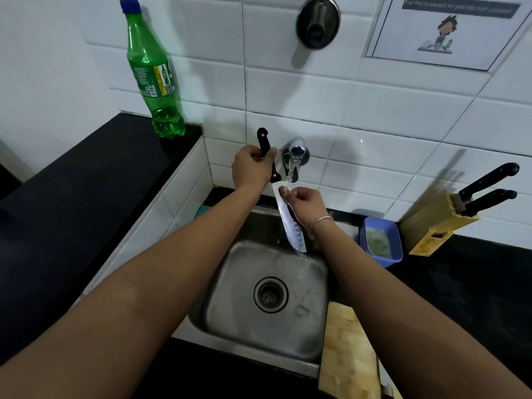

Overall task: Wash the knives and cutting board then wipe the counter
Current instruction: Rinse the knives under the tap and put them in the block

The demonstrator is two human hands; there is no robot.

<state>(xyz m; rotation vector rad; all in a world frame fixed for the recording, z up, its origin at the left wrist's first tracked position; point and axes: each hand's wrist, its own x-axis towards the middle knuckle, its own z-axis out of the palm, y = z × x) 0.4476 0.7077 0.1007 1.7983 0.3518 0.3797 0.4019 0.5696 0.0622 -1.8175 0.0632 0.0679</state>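
Left hand grips knife handle under running tap, tip toward 5 o'clock over sink; right hand fingers pinch the blade.

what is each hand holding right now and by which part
The left hand grips a knife by its black handle. The right hand pinches the blade near the handle, under the tap's water.

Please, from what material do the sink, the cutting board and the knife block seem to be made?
The square grey sink looks like brushed stainless steel: dull metallic sheen, water drops. The pale cutting board at its right edge seems wood or bamboo, with a pattern of small joined blocks. The slanted tan knife block also looks like light wood or bamboo, unpainted, with fine grain lines.
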